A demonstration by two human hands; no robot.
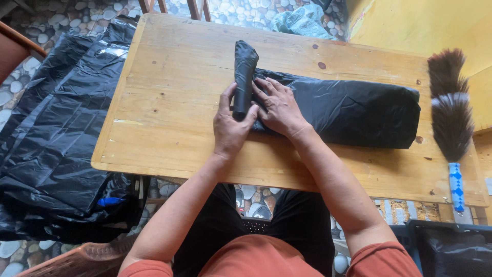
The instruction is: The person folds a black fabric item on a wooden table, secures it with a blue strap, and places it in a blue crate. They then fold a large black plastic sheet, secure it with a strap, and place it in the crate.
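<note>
Rolled black plastic bag (244, 77) sits at 12 o'clock of the left hand (231, 123), whose fingers wrap its near end. Right hand (279, 107) lies flat, palm down, on the folded black bag stack (353, 110) at 3 o'clock of the roll. Wooden bench (169, 113); pebble floor (77, 15); yellow wall (410, 23). Roll's long axis runs 12–6 o'clock, free end pointing 12.
</note>
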